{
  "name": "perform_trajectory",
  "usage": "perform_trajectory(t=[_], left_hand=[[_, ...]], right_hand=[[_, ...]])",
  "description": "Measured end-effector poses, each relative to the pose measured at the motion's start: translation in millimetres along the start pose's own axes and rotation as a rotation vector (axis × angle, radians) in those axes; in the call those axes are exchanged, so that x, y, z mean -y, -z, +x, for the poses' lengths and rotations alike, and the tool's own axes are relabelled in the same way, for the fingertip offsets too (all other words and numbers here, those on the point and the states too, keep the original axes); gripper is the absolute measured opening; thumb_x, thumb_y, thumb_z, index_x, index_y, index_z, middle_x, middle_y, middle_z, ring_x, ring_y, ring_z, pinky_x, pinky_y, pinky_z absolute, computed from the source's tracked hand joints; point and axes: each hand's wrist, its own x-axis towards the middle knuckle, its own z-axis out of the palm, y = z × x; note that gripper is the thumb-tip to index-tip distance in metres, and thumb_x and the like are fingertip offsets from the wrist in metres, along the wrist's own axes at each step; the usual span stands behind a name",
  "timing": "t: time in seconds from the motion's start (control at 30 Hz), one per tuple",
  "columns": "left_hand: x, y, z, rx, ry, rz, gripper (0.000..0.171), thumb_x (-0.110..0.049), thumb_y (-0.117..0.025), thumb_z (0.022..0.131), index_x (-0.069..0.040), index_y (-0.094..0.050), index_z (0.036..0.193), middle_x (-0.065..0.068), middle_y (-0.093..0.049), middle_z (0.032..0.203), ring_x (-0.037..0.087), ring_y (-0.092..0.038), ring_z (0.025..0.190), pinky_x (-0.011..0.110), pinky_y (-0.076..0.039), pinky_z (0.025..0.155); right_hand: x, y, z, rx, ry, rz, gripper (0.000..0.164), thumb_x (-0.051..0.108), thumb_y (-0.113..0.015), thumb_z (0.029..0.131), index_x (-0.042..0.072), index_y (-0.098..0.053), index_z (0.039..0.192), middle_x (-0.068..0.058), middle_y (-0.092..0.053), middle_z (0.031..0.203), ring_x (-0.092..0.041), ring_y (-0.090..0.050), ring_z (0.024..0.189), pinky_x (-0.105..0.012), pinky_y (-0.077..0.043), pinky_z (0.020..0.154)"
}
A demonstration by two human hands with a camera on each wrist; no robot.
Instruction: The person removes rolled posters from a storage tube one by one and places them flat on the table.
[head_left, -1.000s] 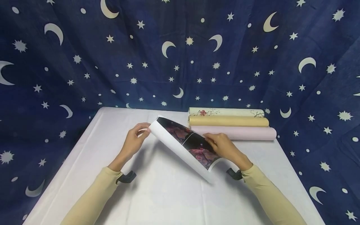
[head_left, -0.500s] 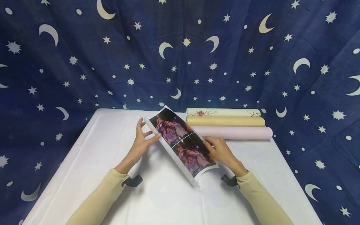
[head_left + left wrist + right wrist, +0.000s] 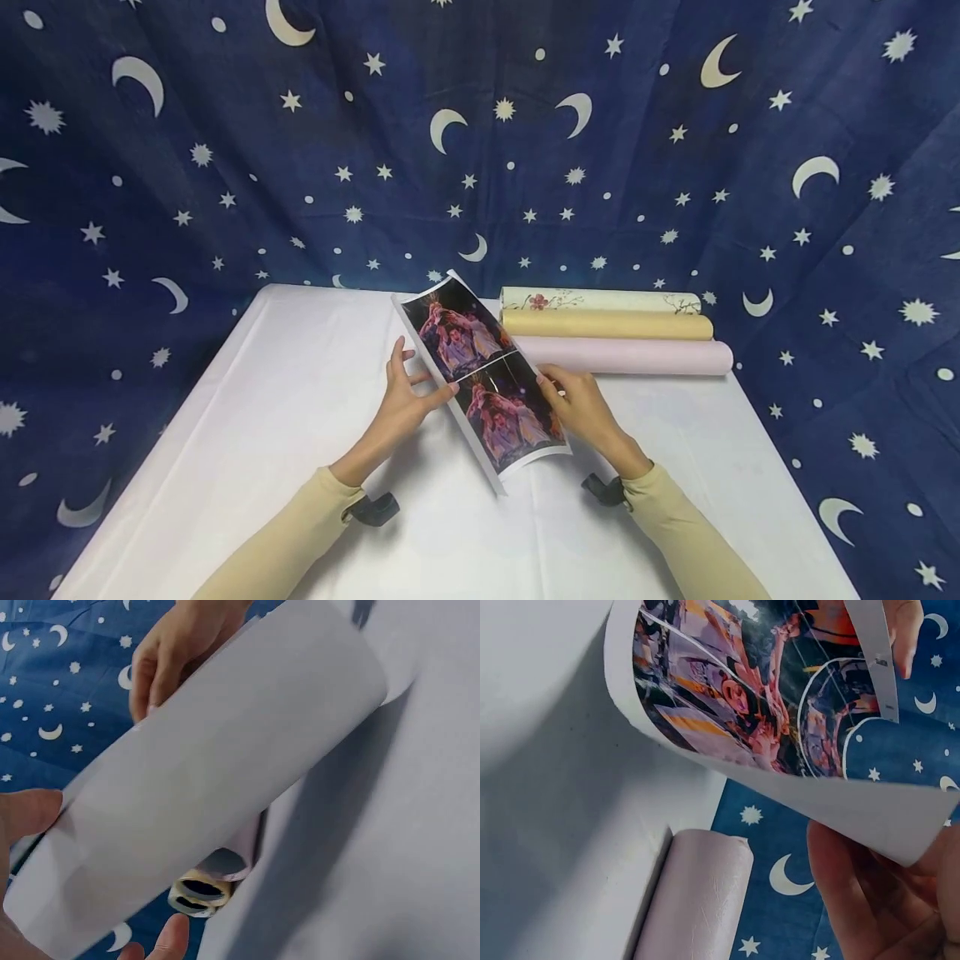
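A printed photo sheet [image 3: 487, 392], white on its back and curled along its edges, is held slanted above the table. It shows two similar dark, colourful pictures parted by a white line. My right hand [image 3: 585, 408] pinches its right edge, thumb on top and fingers beneath. At the left edge, the thumb of my left hand [image 3: 401, 408] touches the sheet while the other fingers are spread apart. The left wrist view shows the sheet's white back [image 3: 202, 772]; the right wrist view shows its curved printed face [image 3: 735, 682].
Behind the sheet, three rolls lie side by side on the white table [image 3: 262, 417]: a floral roll [image 3: 600, 299], a yellow roll [image 3: 607, 324] and a pink roll [image 3: 637, 356]. A blue curtain [image 3: 360, 150] with moons and stars hangs around the table's back and sides.
The sheet has turned steeper and its printed face has tipped up into view. My left hand has slid down along its left edge, fingers spreading; the right hand keeps its pinch.
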Motion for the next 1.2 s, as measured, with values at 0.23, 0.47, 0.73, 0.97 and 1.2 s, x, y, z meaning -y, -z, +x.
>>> perform_trajectory(t=[0.23, 0.47, 0.73, 0.97, 1.2], left_hand=[[6.1, -4.3, 0.3, 0.022, 0.002, -0.156, 0.107, -0.004, -0.070, 0.081, -0.026, 0.002, 0.157, 0.015, -0.020, 0.150, 0.040, -0.047, 0.127, 0.040, -0.061, 0.073], [10.6, 7.9, -0.7, 0.010, -0.044, -0.164, 0.085, 0.007, -0.053, 0.084, -0.025, -0.015, 0.154, 0.017, -0.044, 0.135, 0.030, -0.064, 0.105, 0.029, -0.058, 0.065], [13.5, 24.2, 2.1, 0.014, -0.105, -0.186, 0.083, 0.013, -0.049, 0.086, -0.026, -0.017, 0.152, 0.023, -0.057, 0.131, 0.036, -0.068, 0.106, 0.028, -0.058, 0.071], [17.1, 30.3, 3.7, 0.056, -0.132, -0.151, 0.076, 0.013, -0.046, 0.090, -0.028, -0.023, 0.149, 0.024, -0.059, 0.131, 0.033, -0.069, 0.102, 0.027, -0.058, 0.070], [17.6, 34.4, 3.0, 0.063, -0.124, -0.039, 0.055, 0.005, -0.048, 0.094, -0.020, -0.046, 0.143, 0.022, -0.060, 0.131, 0.029, -0.070, 0.101, 0.023, -0.055, 0.070]], right_hand=[[2.1, -3.3, -2.9, -0.050, -0.032, 0.060, 0.021, 0.008, -0.056, 0.098, 0.001, -0.069, 0.113, -0.015, -0.075, 0.094, -0.022, -0.073, 0.076, -0.025, -0.059, 0.062], [-0.4, -6.6, -6.2, -0.064, -0.100, 0.106, 0.021, 0.006, -0.055, 0.098, -0.003, -0.067, 0.112, -0.019, -0.074, 0.098, -0.028, -0.073, 0.083, -0.030, -0.061, 0.068], [-1.7, -7.2, -7.4, -0.011, -0.150, 0.118, 0.064, -0.005, -0.059, 0.084, 0.012, -0.042, 0.143, -0.026, -0.067, 0.118, -0.029, -0.072, 0.083, -0.028, -0.059, 0.063], [-3.5, -11.8, -5.6, 0.051, -0.088, 0.151, 0.056, -0.005, -0.059, 0.086, 0.012, -0.053, 0.139, -0.020, -0.057, 0.137, -0.036, -0.070, 0.095, -0.028, -0.060, 0.070], [-8.1, -16.4, -3.9, 0.062, -0.085, 0.118, 0.032, 0.013, -0.064, 0.095, 0.011, -0.062, 0.127, -0.014, -0.064, 0.129, -0.028, -0.072, 0.092, -0.034, -0.060, 0.079]])
